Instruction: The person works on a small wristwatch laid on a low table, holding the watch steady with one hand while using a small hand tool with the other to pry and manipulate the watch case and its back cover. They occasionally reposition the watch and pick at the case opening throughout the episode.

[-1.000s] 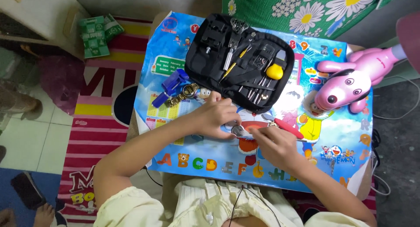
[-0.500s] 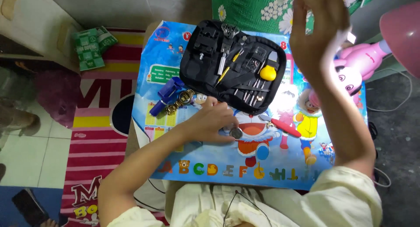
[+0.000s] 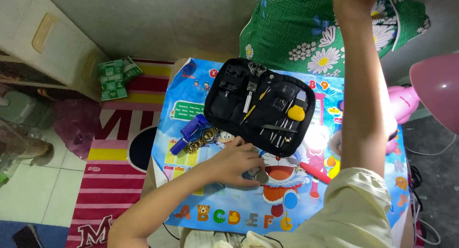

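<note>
**Inspection: small round part held one-handed on a crowded counter**

My left hand (image 3: 235, 163) rests on the small counter with the bright blue cartoon alphabet mat (image 3: 210, 195). Its fingers (image 3: 246, 155) are curled down around a small round silver metal case, watch-sized (image 3: 261, 176), which lies on the mat just at my fingertips; part of it is hidden under the hand, so I cannot tell how firmly it is pinned.

My right arm (image 3: 363, 95) is raised up and away from the counter. The right hand runs out of the top of the frame, so I cannot tell whether its fingers are open or closed, or whether they carry anything.

Risks noted:

- The round case is steadied by one hand only. In my judgement a slight push from my fingers could send it sliding across the glossy mat.
- Beyond my fingers lies the open black zip-up tool case with its row of slim metal tools (image 3: 260, 104), overhanging no edge but close by. A returning right arm could catch it.
- To the far left of my fingers, a gold-coloured link bracelet (image 3: 203, 139) touches a blue plastic holder (image 3: 189, 133) near the counter's edge; a knock could drop both to the striped red rug (image 3: 114, 162).
- A thin red stick-like tool (image 3: 315, 172) lies loose to the right of my fingers, under the raised sleeve, and could roll.
</note>
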